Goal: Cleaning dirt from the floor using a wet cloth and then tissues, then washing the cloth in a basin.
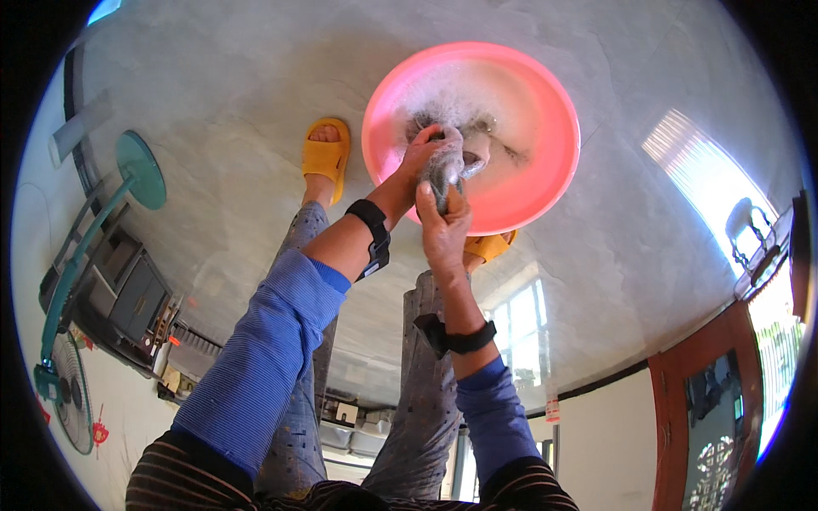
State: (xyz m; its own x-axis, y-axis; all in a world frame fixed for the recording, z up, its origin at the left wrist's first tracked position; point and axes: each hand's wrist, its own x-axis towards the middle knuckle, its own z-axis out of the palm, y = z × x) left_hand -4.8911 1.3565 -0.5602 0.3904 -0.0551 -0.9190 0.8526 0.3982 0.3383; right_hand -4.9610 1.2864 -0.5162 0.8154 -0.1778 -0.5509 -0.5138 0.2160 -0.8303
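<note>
A wet grey piece of fabric (451, 152), streaked with suds, is gripped in both hands over a round pink plastic basin (563, 137). My left hand (418, 155) is closed around its upper left side. Lower down, my right hand (445, 220) pinches the near end, thumb on top. The fabric's far part hangs toward the foamy water (511, 172) in the basin. White suds (457, 96) float thickest at the far side. Darker material shows in the water beyond my left hand, too blurred to name.
Yellow slippers (326, 156) are on my feet, one left of the basin and one against its near rim. A green standing fan (142, 171) and a dark cabinet (134, 290) stand at left. A brown-framed door (664, 383) is at lower right. The floor (243, 83) is glossy grey.
</note>
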